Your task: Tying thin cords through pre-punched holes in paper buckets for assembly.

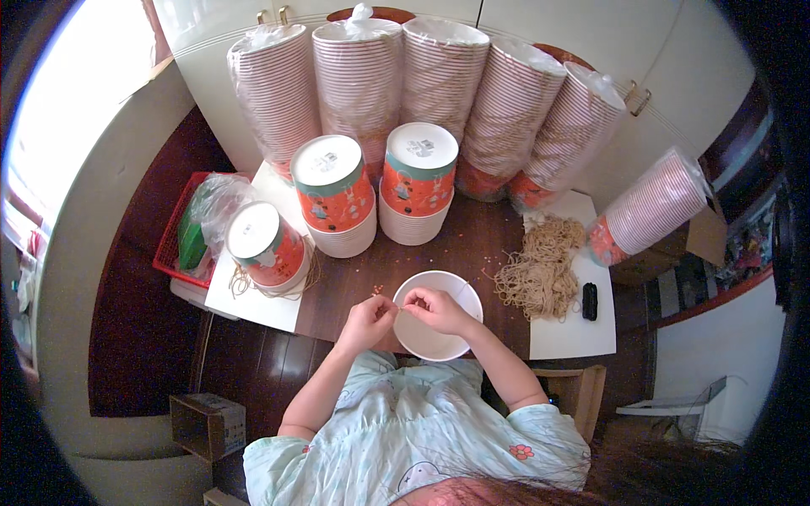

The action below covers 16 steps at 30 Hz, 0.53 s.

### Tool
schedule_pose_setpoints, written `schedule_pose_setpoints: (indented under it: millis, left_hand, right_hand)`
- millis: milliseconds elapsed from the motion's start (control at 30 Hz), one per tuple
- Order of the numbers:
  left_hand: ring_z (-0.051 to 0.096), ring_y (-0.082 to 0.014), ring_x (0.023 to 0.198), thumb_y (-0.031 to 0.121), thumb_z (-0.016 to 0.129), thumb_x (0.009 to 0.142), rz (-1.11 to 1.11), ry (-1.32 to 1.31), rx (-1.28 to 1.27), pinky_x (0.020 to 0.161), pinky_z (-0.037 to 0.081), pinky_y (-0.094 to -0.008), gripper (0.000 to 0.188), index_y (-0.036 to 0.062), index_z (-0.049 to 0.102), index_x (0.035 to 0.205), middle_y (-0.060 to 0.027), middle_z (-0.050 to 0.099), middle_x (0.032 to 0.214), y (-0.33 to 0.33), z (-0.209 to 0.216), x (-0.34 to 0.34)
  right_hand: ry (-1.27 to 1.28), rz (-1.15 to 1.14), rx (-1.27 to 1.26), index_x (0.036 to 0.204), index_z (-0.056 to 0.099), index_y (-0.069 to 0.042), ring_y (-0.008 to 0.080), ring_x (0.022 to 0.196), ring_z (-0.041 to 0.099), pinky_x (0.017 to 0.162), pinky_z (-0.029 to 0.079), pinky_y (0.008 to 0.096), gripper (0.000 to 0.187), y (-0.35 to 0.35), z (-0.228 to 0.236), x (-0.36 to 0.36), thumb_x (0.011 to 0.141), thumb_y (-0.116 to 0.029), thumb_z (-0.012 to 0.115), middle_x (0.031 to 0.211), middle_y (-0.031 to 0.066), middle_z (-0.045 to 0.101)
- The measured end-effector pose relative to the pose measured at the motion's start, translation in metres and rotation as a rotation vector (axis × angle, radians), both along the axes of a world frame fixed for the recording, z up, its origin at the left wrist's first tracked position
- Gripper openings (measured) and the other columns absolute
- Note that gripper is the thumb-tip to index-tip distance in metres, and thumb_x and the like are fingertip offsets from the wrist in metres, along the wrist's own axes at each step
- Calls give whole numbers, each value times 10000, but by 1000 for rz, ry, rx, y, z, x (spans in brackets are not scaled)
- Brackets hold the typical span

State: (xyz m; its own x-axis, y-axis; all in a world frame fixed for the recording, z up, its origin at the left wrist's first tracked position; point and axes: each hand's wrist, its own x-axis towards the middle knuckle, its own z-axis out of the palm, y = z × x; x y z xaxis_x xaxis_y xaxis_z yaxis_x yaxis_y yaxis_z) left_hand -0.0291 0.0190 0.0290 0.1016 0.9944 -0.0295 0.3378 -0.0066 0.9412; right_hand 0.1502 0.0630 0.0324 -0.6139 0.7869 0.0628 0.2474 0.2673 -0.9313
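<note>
A white paper bucket (pixel 437 282) sits at the table's front edge, its open mouth facing up. Over its left side my left hand (pixel 369 324) and my right hand (pixel 435 310) meet, fingertips pinched close together. Whatever lies between them is too small to name. A thin strand shows at the bucket's right rim. To the right lies a tangled heap of tan cord (pixel 544 268). Small reddish bits (pixel 377 289) are scattered on the table just beyond my left hand.
Two stacks of upturned orange-and-green paper buckets (pixel 336 202) stand beyond my hands. Tall plastic-wrapped bucket stacks (pixel 443 80) line the back. A shorter upturned stack (pixel 268 249) stands left, beside a red basket (pixel 173 228). A black object (pixel 590 301) lies right of the cord.
</note>
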Motion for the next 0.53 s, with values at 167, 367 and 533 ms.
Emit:
schedule_pose_setpoints:
  millis: [167,367,533]
  left_hand:
    - [564,-128,605,135,583,766,27,15,56,554,453,-260,163,-17,588,826,-105,601,708,0,-2,2]
    - [555,-138,588,122,593,755,65,-28,140,541,446,-270,142,-8,588,811,-112,592,715,0,-7,4]
    - [557,-158,576,118,594,754,55,-52,38,538,444,-266,147,3,604,845,-132,607,766,-1,-7,5]
  right_hand:
    - [19,1,20,854,537,-25,55,642,482,580,412,215,71,0,0,-1,817,-85,546,711,-9,525]
    - [-20,0,1,861,540,-25,66,664,506,605,426,224,85,-1,4,0,815,-95,554,730,5,550]
    - [-18,-1,-3,866,542,-26,68,668,512,611,429,225,93,-1,1,0,818,-104,556,736,13,558]
